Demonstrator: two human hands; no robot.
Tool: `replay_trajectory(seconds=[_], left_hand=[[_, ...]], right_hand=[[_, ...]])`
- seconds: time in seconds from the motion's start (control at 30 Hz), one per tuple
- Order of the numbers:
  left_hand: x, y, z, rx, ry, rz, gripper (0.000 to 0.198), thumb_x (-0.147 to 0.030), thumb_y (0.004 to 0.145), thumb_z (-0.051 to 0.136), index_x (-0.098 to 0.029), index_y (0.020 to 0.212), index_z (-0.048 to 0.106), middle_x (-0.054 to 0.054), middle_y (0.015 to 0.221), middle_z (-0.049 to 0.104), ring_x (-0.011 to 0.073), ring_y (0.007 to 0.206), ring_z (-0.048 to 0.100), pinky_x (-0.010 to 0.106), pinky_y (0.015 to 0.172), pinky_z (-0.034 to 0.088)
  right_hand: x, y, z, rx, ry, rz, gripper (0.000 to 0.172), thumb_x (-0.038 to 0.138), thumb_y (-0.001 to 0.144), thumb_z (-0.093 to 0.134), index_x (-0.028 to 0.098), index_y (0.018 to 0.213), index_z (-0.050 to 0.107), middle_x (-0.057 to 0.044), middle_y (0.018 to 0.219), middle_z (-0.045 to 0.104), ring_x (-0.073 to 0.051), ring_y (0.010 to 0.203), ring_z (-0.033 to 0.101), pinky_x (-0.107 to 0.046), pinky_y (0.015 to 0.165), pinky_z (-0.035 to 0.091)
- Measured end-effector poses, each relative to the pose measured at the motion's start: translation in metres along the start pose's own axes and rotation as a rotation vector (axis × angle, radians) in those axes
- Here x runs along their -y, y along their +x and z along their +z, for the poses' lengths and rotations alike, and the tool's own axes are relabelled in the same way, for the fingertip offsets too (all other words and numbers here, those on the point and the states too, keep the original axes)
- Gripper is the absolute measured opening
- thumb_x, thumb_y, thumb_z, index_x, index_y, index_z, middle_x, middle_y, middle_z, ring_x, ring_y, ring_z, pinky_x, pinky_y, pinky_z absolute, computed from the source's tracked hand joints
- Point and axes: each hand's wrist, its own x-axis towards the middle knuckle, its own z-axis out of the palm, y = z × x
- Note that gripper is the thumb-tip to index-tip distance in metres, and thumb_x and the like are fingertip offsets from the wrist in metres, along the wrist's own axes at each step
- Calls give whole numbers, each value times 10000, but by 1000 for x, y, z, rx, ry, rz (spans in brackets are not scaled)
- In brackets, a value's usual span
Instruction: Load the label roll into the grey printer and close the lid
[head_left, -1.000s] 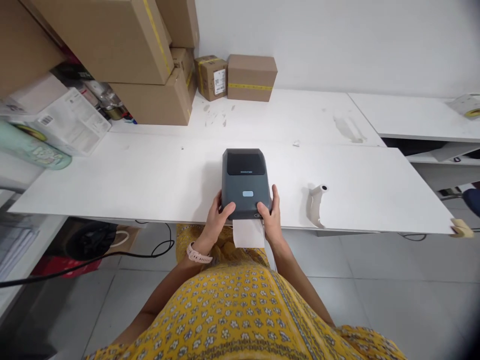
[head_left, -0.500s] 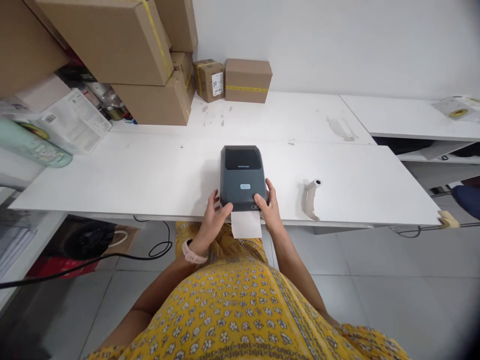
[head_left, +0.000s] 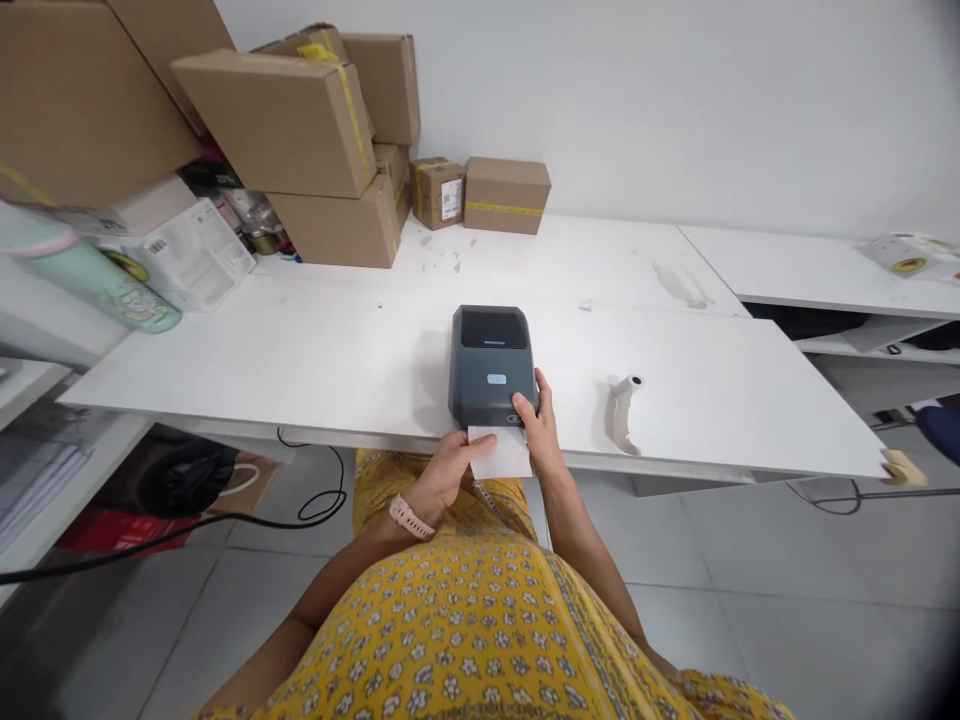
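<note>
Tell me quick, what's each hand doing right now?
Left hand: closed, pinching the white paper, thumb on top.
Right hand: gripping the dark grey printer at its near right corner.

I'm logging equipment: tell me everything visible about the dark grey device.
The boxy device, bluish dark grey and plastic-looking, has bevelled corners, a black panel with pale lettering at its far end and a light blue rectangle, perhaps a button. It sits at the white table's near edge. White paper sticks out of its near end, held by the left hand; the right hand grips its near right corner.
</note>
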Motion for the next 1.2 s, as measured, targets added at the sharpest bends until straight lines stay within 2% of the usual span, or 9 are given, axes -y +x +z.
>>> replay_trajectory(seconds=[0.13, 0.27, 0.43, 0.57, 0.67, 0.77, 0.83, 1.0, 1.2], left_hand=[[6, 1, -5, 9, 26, 33, 492, -474, 575, 917, -126, 899, 788, 99, 879, 791, 229, 786, 716, 360, 793, 539], [8, 1, -18, 36, 184, 87, 463, -522, 619, 880, -128, 835, 768, 56, 771, 747, 175, 708, 648, 311, 729, 499], [-4, -5, -43, 19, 335, 101, 393, -523, 759, 750, -152, 669, 658, 4, 633, 617, 128, 633, 546, 269, 658, 437], [-21, -4, -56, -238, 412, 286, 324, -479, 844, 633, -183, 716, 664, 11, 698, 642, 152, 697, 583, 278, 699, 472], [-31, 1, -52, -362, 443, 475, 332, -498, 912, 568, -208, 985, 711, 61, 1039, 734, 208, 1007, 661, 323, 891, 514], [-37, 3, -40, -289, 488, 539, 501, -531, 978, 491, -279, 1405, 556, 66, 1530, 529, 242, 1424, 472, 398, 1162, 403], [-37, 3, -32, -232, 516, 540, 574, -546, 1005, 436, -323, 1532, 412, 30, 1659, 356, 233, 1538, 312, 418, 1250, 305], [-26, 10, -22, -230, 579, 562, 631, -580, 1024, 344, -335, 1602, 283, -18, 1723, 176, 208, 1602, 97, 435, 1320, 118], [-8, 19, -18, -311, 570, 615, 663, -584, 1019, 356, -310, 1615, 259, 3, 1726, 147, 219, 1598, 116, 435, 1316, 141]], right_hand=[[15, -4, -2, -32, -208, -129, 792, 597, 948, 505, 255, 1596, 205, -159, 1663, 304, -309, 1520, 358, -570, 1186, 393], [44, -8, -7, -73, -704, -511, 374, 448, 1007, 481, 342, 1345, 600, 9, 1710, 213, -328, 1600, 101, -639, 1253, 187], [57, 0, -5, -9, -1014, -712, 260, 395, 1028, 486, 339, 1164, 701, 27, 1629, 418, -319, 1584, 186, -653, 1245, 132], [57, 7, 1, 61, -1030, -687, 255, 418, 1035, 479, 284, 1060, 694, 6, 1560, 522, -327, 1581, 204, -676, 1242, 68], [55, 6, -1, 95, -941, -640, 257, 450, 1024, 493, 292, 1072, 690, 4, 1569, 511, -327, 1587, 183, -690, 1240, 50], [46, -1, -13, 38, -660, -554, 341, 500, 1020, 457, 301, 1215, 654, -32, 1602, 463, -303, 1583, 207, -655, 1235, 192], [35, -5, -21, -79, -428, -437, 436, 518, 1041, 367, 298, 1349, 582, -53, 1613, 442, -273, 1572, 250, -607, 1229, 270], [10, -11, -22, -110, -202, -152, 631, 619, 1034, 207, 317, 1562, 374, -23, 1676, 329, -254, 1589, 194, -571, 1276, 193], [6, -18, -9, -56, -272, -118, 661, 657, 1016, 221, 344, 1593, 302, -8, 1723, 188, -281, 1609, 83, -611, 1281, 127]])
